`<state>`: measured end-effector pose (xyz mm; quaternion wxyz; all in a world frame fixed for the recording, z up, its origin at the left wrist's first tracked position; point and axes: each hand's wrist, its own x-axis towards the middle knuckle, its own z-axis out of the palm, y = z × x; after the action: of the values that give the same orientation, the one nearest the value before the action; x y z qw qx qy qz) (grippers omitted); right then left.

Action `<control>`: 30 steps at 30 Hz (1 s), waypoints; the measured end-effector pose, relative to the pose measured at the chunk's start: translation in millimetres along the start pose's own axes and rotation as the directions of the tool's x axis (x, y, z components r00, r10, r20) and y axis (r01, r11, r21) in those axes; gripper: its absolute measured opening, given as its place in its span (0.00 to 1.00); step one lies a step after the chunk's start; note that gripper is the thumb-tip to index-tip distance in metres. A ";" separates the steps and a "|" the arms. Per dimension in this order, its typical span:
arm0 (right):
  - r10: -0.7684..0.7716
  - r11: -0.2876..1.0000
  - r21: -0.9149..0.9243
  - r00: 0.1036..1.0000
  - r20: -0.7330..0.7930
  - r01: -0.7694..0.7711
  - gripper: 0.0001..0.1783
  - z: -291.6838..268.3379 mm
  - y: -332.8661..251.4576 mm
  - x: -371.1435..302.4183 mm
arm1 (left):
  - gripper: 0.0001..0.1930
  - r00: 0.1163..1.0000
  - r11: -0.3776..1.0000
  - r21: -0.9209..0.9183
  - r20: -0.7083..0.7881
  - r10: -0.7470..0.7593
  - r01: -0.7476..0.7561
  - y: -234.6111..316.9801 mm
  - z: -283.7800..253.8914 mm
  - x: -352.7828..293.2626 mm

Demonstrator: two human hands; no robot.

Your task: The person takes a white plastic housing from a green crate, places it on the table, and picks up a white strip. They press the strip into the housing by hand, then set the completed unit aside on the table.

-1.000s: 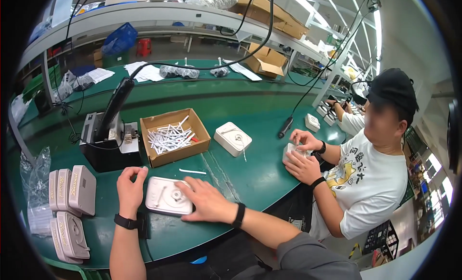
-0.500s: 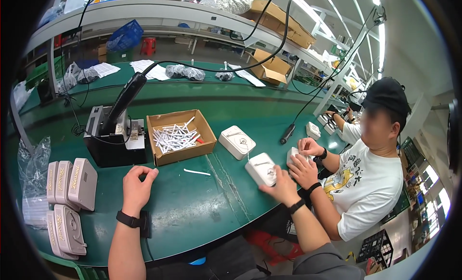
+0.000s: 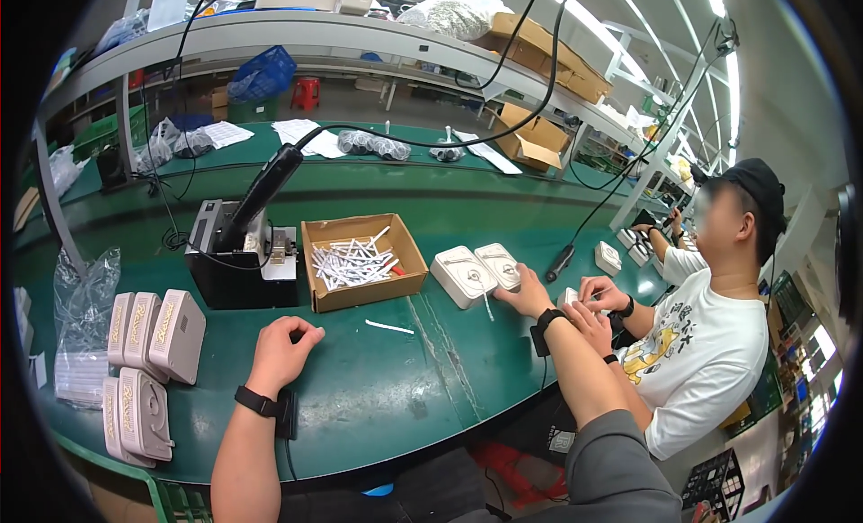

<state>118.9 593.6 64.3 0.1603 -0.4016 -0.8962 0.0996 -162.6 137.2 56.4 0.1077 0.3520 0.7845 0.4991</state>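
My right hand [image 3: 527, 295] grips the near right corner of a white rounded box [image 3: 491, 253] with a round recess on its face. This box lies beside a matching white box [image 3: 456, 269], from which a thin white cord [image 3: 488, 304] trails over the near edge. My left hand [image 3: 284, 350] hovers over the table with curled fingers and thumb close together; nothing shows in them. A thin white strip [image 3: 390, 327] lies to its right. Beyond it stands a cardboard box [image 3: 364, 297] holding many short white sticks or tubes.
A black machine [image 3: 241, 276] with a black handheld tool [image 3: 270, 186] on it stands at left. Several upright beige boxes [image 3: 177, 334] fill the left side near a clear plastic bag [image 3: 83, 343]. At right, a co-worker [image 3: 697, 343] handles a small white box; a black corded tool [image 3: 560, 263] hangs nearby.
My right hand has moved the white box farther away and set it alongside the other one. My left hand stays by the cardboard box, fingers still curled. The whole view has shifted slightly.
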 end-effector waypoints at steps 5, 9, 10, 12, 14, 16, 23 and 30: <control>-0.325 0.946 0.011 0.946 0.007 0.325 0.57 10.1 12.5 2.1 | 0.14 0.998 0.997 0.057 0.017 0.059 -0.060 -2.0 -6.6 -8.2; -0.411 0.907 -0.217 0.874 -0.261 0.361 0.38 -2.6 -33.8 -33.7 | 0.14 0.997 0.993 0.091 0.023 0.067 -0.069 -1.1 0.3 -5.6; -0.430 0.901 -0.240 0.811 -0.397 0.360 0.30 -16.0 -69.5 -57.0 | 0.15 0.998 0.994 0.096 0.045 0.043 -0.047 0.5 4.1 -1.4; -0.474 0.879 -0.043 0.858 -0.196 0.476 0.24 -22.3 -118.1 -79.5 | 0.15 0.999 0.995 0.093 0.030 0.033 -0.035 3.3 5.0 0.6; -0.590 0.787 0.256 0.806 0.049 0.561 0.16 -12.8 -172.2 -98.3 | 0.16 0.998 0.995 0.079 0.026 0.053 -0.055 0.2 2.4 -3.0; -0.672 0.710 0.359 0.735 0.087 0.606 0.14 6.7 -216.0 -102.8 | 0.16 0.999 0.997 0.070 0.035 0.023 -0.025 -1.9 -1.7 -4.3; -0.684 0.718 0.251 0.725 0.085 0.649 0.10 81.7 -236.6 -53.8 | 0.16 1.000 0.998 0.065 0.027 0.002 -0.004 0.6 2.1 -0.5; -0.543 0.685 0.728 0.688 0.481 0.032 0.11 48.0 -236.7 -62.0 | 0.15 0.998 0.998 0.042 0.034 0.046 -0.047 -8.2 -2.6 -6.4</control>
<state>-22.7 389.0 79.6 -0.0230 -0.0946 -0.8477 0.5215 -163.0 129.0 49.4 0.1015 0.3806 0.7847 0.4785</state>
